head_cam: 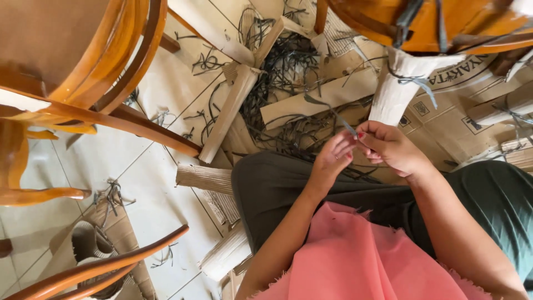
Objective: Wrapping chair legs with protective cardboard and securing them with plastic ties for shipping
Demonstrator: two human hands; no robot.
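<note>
My left hand (pixel 331 159) and my right hand (pixel 391 148) meet in front of me, fingertips pinched together on a thin dark grey strip (pixel 333 114). The strip runs up and left from my fingers toward the heap of similar strips. Just above my hands stands a chair leg wrapped in white corrugated paper (pixel 395 89), tied with another grey strip. My lap is covered by dark green cloth (pixel 277 189) and a pink cloth (pixel 355 255).
A tangle of dark strips (pixel 288 72) and cardboard pieces (pixel 227 114) litters the tiled floor. Orange wooden chairs (pixel 100 66) stand at left, another wooden chair (pixel 438 25) at top right. Rolled corrugated cardboard (pixel 225 255) lies near my left knee.
</note>
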